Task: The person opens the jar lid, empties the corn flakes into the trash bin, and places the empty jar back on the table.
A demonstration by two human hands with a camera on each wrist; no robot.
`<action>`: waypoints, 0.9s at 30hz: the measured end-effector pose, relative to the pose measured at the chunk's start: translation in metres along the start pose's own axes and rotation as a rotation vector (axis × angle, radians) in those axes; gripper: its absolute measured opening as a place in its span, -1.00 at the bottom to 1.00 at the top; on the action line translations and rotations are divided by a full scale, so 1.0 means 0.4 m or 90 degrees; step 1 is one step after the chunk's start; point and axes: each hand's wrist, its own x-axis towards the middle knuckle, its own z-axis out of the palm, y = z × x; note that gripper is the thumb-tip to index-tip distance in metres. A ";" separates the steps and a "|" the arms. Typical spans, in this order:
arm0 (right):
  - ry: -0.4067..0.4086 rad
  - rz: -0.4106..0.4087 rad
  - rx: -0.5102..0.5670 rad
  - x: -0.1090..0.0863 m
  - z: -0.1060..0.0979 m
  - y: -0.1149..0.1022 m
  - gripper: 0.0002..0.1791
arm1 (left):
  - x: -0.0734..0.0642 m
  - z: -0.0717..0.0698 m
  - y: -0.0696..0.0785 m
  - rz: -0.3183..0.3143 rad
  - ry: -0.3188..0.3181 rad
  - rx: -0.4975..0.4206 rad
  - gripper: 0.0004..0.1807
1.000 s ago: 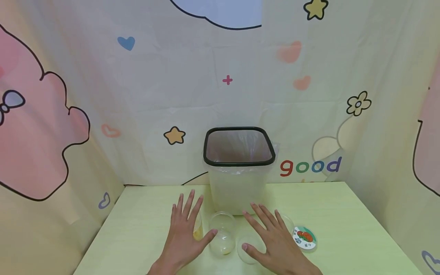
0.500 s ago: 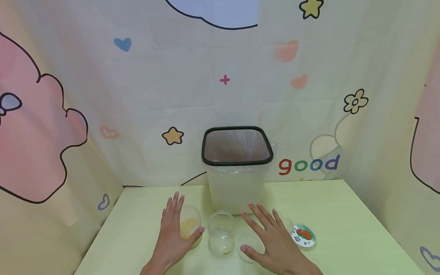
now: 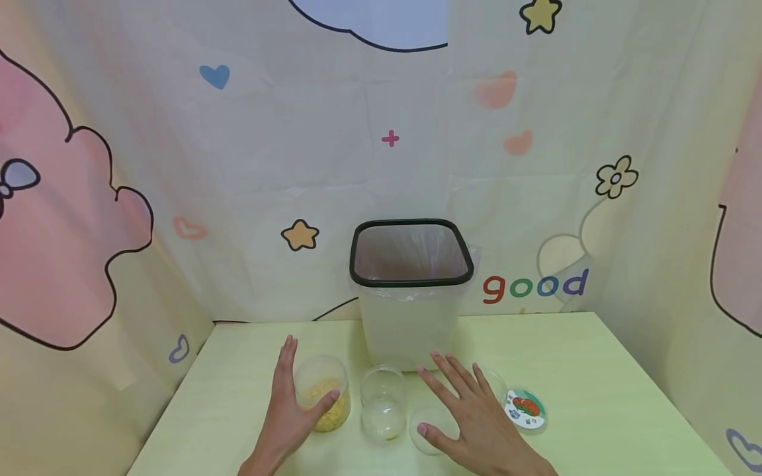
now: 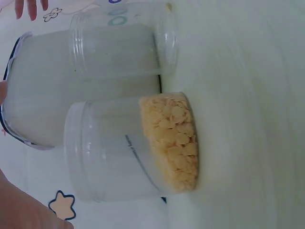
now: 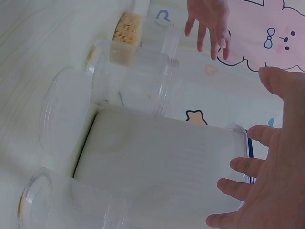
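My left hand (image 3: 288,410) hovers above and to the left of a clear jar (image 4: 114,148) part filled with pale yellow flakes (image 4: 171,143). Its fingers are straight, the thumb apart, and it holds nothing. A second clear jar (image 3: 383,396) stands upright to the right of the first, with a small yellowish bit near its base. My right hand (image 3: 476,420) hangs, fingers spread and holding nothing, over a clear round lid (image 5: 66,112) lying flat. Another clear jar (image 5: 76,205), partly hidden by this hand in the head view, stands nearby.
A pale bin (image 3: 411,330) with a black rim and a plastic liner stands behind the jars, against the printed backdrop. On the right lies a round disc (image 3: 526,408) with a printed red picture. The light green table (image 3: 607,410) extends to both sides.
My left hand has moved left and turned more edge-on, uncovering the jar of yellow flakes in the head view. The right hand stays nearly in place.
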 end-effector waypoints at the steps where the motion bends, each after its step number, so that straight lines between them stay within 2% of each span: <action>1: 0.001 0.000 0.001 0.000 0.000 0.000 -0.19 | -0.001 0.000 -0.004 -0.013 -0.003 -0.013 0.24; 6: 0.001 0.000 0.003 0.002 0.002 0.000 -0.20 | -0.002 0.001 -0.028 -0.112 -0.044 -0.070 0.30; 9: 0.003 -0.001 0.000 0.001 0.002 0.000 -0.20 | 0.001 0.003 -0.048 -0.151 -0.067 -0.110 0.34; 15: 0.014 -0.006 -0.009 -0.001 0.004 0.002 -0.20 | 0.008 0.014 -0.081 -0.160 -0.094 -0.189 0.39; 21: 0.008 -0.003 -0.006 -0.003 0.006 0.005 -0.20 | 0.007 0.026 -0.111 -0.162 -0.117 -0.244 0.40; 27: -0.004 0.006 0.004 -0.004 0.007 0.004 -0.19 | -0.004 0.041 -0.135 -0.197 -0.149 -0.279 0.44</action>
